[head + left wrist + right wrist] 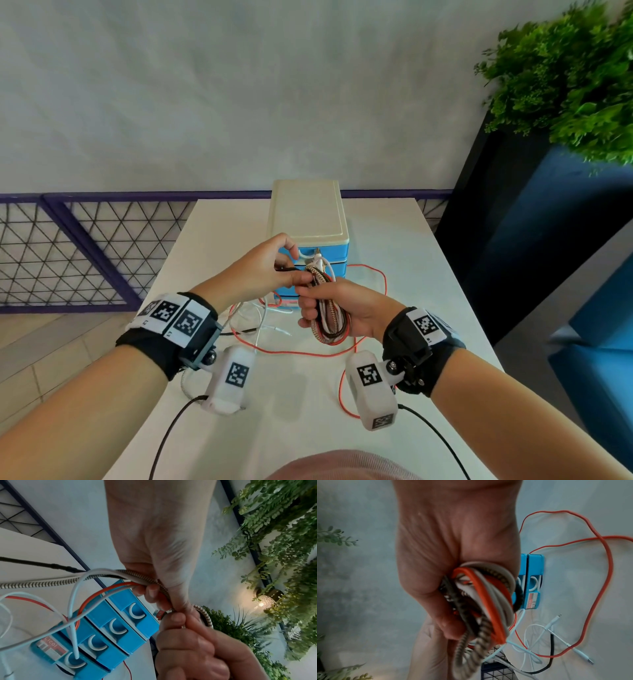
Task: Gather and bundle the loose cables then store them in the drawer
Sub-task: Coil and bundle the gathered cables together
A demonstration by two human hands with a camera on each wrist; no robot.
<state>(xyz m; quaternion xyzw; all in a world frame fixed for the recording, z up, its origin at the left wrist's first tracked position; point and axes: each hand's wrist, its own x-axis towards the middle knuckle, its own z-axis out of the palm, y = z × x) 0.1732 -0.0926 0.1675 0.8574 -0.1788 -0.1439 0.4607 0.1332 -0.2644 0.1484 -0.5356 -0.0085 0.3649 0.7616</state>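
Note:
My right hand [329, 308] grips a coiled bundle of cables [330, 322], orange, white, black and braided strands looped together [488, 601]. Just left of it, my left hand [270, 270] pinches the strands [137, 584] that feed into the top of the coil. Both hands hover in front of a small blue drawer unit [310, 240] with a cream top; its drawers [120, 628] with white crescent handles are closed. Loose tails of the orange cable [308, 354], white cable [553, 627] and black cable [552, 649] trail down onto the white table [428, 291].
A long orange loop [383, 284] runs right of the drawer unit and back toward me. A dark planter with green foliage [565, 85] stands at the right. A purple mesh railing [85, 246] lies beyond the table's left edge. Wrist-camera leads hang near me.

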